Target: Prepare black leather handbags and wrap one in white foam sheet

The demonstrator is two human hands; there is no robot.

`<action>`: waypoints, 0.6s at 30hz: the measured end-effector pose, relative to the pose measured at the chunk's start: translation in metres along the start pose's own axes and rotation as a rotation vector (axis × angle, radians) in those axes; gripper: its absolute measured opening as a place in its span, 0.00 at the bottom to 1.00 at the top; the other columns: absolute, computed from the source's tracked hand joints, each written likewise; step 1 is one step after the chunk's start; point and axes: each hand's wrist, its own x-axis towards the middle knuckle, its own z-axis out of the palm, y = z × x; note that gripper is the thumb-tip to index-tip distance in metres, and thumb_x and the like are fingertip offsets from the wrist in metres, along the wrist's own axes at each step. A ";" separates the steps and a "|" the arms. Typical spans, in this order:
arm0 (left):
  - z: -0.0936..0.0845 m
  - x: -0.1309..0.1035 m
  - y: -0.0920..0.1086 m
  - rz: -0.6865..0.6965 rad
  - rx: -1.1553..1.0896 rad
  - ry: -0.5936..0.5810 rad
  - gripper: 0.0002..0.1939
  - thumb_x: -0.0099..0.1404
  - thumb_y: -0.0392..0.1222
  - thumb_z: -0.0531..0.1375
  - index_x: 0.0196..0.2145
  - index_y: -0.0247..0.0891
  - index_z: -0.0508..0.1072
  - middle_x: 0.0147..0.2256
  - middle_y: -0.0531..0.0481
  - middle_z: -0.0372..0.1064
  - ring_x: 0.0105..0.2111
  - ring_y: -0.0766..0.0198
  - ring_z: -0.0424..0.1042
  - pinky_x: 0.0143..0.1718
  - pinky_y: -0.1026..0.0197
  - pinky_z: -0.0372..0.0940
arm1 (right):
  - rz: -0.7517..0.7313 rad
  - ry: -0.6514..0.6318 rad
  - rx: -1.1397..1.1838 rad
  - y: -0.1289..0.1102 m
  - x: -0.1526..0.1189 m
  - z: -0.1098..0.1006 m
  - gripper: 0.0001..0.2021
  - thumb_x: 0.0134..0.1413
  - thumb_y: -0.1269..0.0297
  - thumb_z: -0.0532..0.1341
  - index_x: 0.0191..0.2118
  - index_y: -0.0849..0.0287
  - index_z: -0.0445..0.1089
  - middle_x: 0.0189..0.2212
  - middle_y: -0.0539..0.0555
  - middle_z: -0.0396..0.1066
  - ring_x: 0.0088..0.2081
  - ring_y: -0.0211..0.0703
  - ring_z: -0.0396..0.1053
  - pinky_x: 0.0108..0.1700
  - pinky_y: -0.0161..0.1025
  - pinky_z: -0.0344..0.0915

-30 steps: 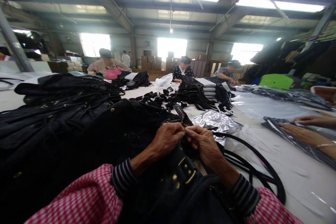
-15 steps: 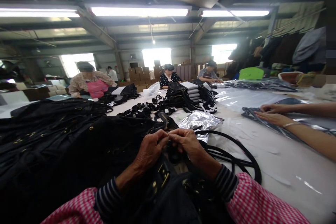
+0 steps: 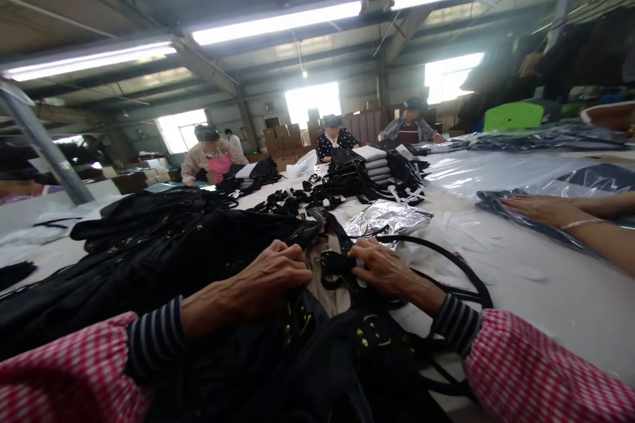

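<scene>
Parted since the earlier frame, where their fingertips met, the left hand (image 3: 275,271) and right hand (image 3: 384,269) flank the open mouth of a black bag (image 3: 302,363), at the near side of the surface (image 3: 536,297). The left is clenched on one edge; the right curls beside a black strap bundle (image 3: 336,263) above the tan lining (image 3: 337,302), its exact grasp unclear. More black bags (image 3: 163,248) lie heaped leftward; beyond is silver plastic (image 3: 389,215); at right, a co-worker's hand (image 3: 538,209).

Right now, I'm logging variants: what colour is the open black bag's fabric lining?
The fabric lining is beige, best seen in the head view.
</scene>
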 end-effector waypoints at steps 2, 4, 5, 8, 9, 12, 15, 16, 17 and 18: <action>-0.010 -0.007 -0.003 -0.078 0.086 0.080 0.09 0.58 0.24 0.56 0.29 0.37 0.67 0.36 0.52 0.74 0.45 0.59 0.66 0.50 0.54 0.53 | 0.015 0.007 -0.028 -0.001 0.004 -0.012 0.05 0.57 0.67 0.62 0.38 0.59 0.75 0.38 0.55 0.73 0.45 0.49 0.67 0.45 0.40 0.58; -0.022 -0.013 -0.007 -0.122 0.186 0.167 0.10 0.62 0.24 0.54 0.29 0.37 0.67 0.35 0.50 0.73 0.45 0.59 0.65 0.51 0.54 0.52 | 0.060 -0.006 -0.046 -0.004 0.011 -0.030 0.04 0.55 0.65 0.63 0.35 0.58 0.74 0.33 0.54 0.72 0.39 0.47 0.68 0.38 0.38 0.56; -0.027 -0.016 -0.009 -0.132 0.231 0.208 0.11 0.65 0.25 0.53 0.29 0.36 0.68 0.35 0.49 0.72 0.45 0.59 0.65 0.50 0.54 0.52 | 0.083 -0.022 -0.054 -0.006 0.015 -0.040 0.04 0.54 0.64 0.64 0.34 0.58 0.74 0.31 0.53 0.72 0.36 0.46 0.68 0.35 0.38 0.54; -0.037 -0.017 -0.012 -0.124 0.295 0.289 0.11 0.68 0.28 0.54 0.29 0.37 0.69 0.34 0.49 0.71 0.43 0.59 0.63 0.46 0.56 0.52 | 0.106 -0.100 -0.067 -0.021 0.036 -0.064 0.07 0.49 0.61 0.65 0.33 0.58 0.75 0.29 0.54 0.73 0.32 0.45 0.67 0.31 0.38 0.50; -0.038 -0.015 -0.012 -0.122 0.285 0.303 0.11 0.68 0.29 0.54 0.29 0.36 0.69 0.34 0.49 0.70 0.43 0.60 0.63 0.45 0.57 0.53 | 0.095 -0.116 -0.059 -0.027 0.045 -0.068 0.08 0.47 0.62 0.66 0.34 0.59 0.75 0.31 0.56 0.74 0.33 0.47 0.68 0.31 0.38 0.51; -0.036 -0.011 -0.013 -0.134 0.178 0.309 0.11 0.65 0.29 0.54 0.26 0.36 0.69 0.34 0.49 0.68 0.41 0.61 0.62 0.43 0.60 0.55 | 0.060 -0.141 -0.005 -0.046 0.073 -0.068 0.13 0.46 0.63 0.65 0.40 0.60 0.74 0.37 0.60 0.75 0.38 0.51 0.70 0.32 0.38 0.54; -0.033 -0.010 -0.015 -0.188 0.054 0.349 0.11 0.63 0.28 0.53 0.24 0.36 0.68 0.33 0.49 0.66 0.40 0.62 0.63 0.41 0.62 0.57 | 0.058 -0.197 0.041 -0.061 0.091 -0.046 0.14 0.47 0.63 0.64 0.41 0.62 0.74 0.39 0.62 0.76 0.38 0.51 0.72 0.32 0.38 0.58; -0.032 -0.010 -0.016 -0.204 0.022 0.372 0.11 0.62 0.29 0.53 0.23 0.36 0.68 0.33 0.49 0.66 0.40 0.62 0.63 0.40 0.63 0.57 | 0.055 -0.228 0.057 -0.066 0.094 -0.036 0.13 0.48 0.62 0.64 0.40 0.62 0.74 0.38 0.63 0.77 0.37 0.51 0.72 0.31 0.37 0.59; -0.031 -0.011 -0.017 -0.215 -0.008 0.395 0.11 0.61 0.29 0.53 0.23 0.36 0.68 0.32 0.50 0.66 0.39 0.62 0.63 0.38 0.63 0.56 | 0.046 -0.259 0.075 -0.070 0.095 -0.026 0.12 0.47 0.62 0.64 0.39 0.62 0.74 0.37 0.63 0.77 0.36 0.51 0.73 0.31 0.37 0.60; -0.031 -0.011 -0.019 -0.219 -0.035 0.415 0.11 0.60 0.29 0.54 0.22 0.36 0.68 0.32 0.50 0.66 0.39 0.63 0.63 0.37 0.64 0.56 | 0.032 -0.285 0.092 -0.073 0.095 -0.017 0.11 0.47 0.62 0.65 0.37 0.62 0.74 0.36 0.62 0.77 0.36 0.51 0.73 0.31 0.37 0.61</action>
